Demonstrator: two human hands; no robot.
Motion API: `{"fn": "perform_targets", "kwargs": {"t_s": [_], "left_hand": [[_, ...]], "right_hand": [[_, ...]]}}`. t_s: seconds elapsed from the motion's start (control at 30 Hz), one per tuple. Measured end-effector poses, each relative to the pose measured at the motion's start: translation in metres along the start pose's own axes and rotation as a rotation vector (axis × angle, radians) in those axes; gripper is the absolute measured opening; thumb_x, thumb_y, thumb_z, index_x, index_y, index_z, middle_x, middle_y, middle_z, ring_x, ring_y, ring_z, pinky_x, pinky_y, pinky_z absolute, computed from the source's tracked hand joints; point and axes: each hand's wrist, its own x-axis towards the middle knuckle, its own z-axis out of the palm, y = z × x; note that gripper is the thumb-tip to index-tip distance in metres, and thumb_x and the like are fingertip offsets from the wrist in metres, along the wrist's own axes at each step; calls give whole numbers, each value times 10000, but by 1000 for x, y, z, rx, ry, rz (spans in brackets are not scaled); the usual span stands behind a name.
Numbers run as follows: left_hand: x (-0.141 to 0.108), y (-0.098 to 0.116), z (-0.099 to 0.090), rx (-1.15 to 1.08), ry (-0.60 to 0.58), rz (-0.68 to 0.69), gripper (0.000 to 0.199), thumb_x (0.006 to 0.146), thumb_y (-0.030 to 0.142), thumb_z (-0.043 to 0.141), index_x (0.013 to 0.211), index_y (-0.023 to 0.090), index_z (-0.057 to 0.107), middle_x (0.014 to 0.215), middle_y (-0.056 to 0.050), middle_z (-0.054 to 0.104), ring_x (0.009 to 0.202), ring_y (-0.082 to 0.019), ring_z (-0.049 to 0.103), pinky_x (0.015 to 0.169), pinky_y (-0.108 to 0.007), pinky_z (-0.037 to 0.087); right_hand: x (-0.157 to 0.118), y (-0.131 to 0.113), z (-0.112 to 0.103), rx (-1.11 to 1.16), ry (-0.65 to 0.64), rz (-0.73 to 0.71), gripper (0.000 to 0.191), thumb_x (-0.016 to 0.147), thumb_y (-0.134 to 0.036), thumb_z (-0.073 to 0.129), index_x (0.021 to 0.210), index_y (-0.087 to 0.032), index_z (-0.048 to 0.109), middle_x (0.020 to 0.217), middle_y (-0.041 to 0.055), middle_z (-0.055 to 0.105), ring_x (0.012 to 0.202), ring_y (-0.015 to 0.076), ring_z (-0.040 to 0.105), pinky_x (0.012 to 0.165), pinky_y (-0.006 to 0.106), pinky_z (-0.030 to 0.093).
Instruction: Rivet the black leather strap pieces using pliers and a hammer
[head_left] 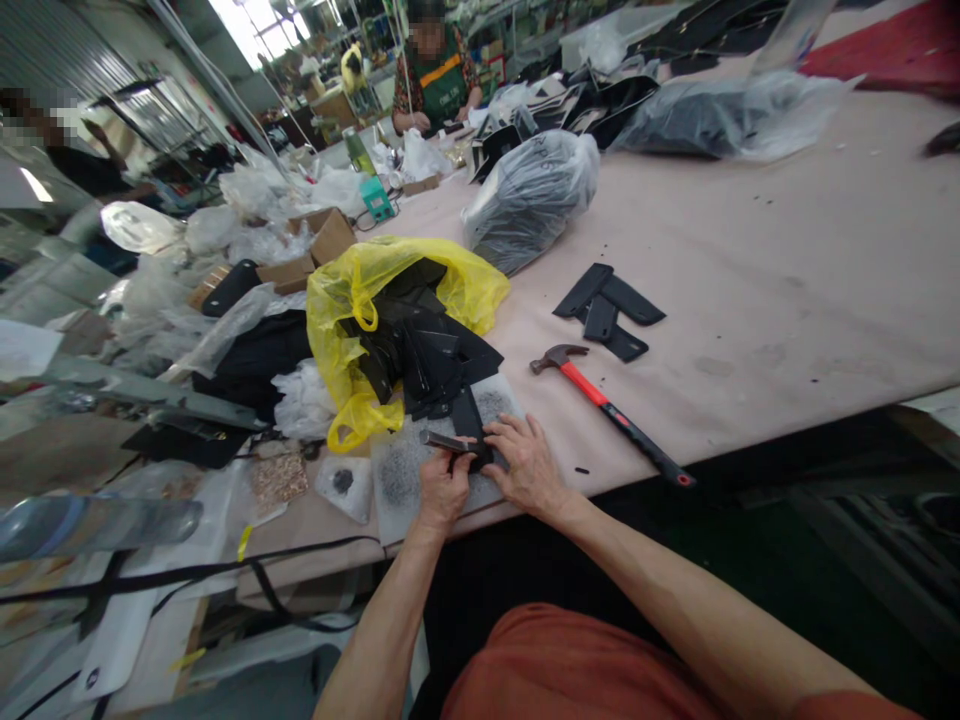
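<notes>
My left hand (pixel 444 487) is closed around a metal punch (pixel 442 440), a short steel rod tilted over the work. Under it lies a black strip (pixel 466 412) on a white, heavily pitted board (pixel 397 460). My right hand (pixel 529 465) rests with fingers spread, its fingertips at the strip's right edge. Just beyond, a pile of black cut pieces (pixel 431 355) spills from a yellow plastic bag (pixel 330 300) towards the board. To the right lies a claw hammer (pixel 600 400) with a red and black handle, touched by neither hand.
Several black tabs (pixel 611 305) lie beyond the hammer. Farther back sit a filled clear plastic bag (pixel 536 190) and another bag (pixel 712 115). On the left are a clear bottle (pixel 97 525) and a cardboard box (pixel 322 240). A person (pixel 439 80) sits across the table.
</notes>
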Motion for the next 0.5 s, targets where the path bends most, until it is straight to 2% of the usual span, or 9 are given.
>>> {"fn": "perform_targets", "kwargs": {"t_s": [0.33, 0.5], "left_hand": [[-1, 6, 9, 125, 4, 35, 203, 914, 204, 517, 1017, 192, 692, 991, -67, 753, 935, -209, 718, 868, -332, 581], [1, 5, 9, 153, -51, 16, 214, 912, 204, 506, 1041, 187, 676, 1010, -82, 745, 945, -225, 713, 858, -350, 576]], "right_hand": [[-1, -1, 0, 7, -11, 18, 307, 798, -203, 663, 1105, -203, 658, 1295, 88, 628, 1323, 316, 439, 1137, 603, 214], [-2, -3, -2, 16, -48, 12, 293, 802, -205, 657, 1095, -208, 656, 1303, 83, 623, 1320, 317, 444, 1129, 608, 228]]}}
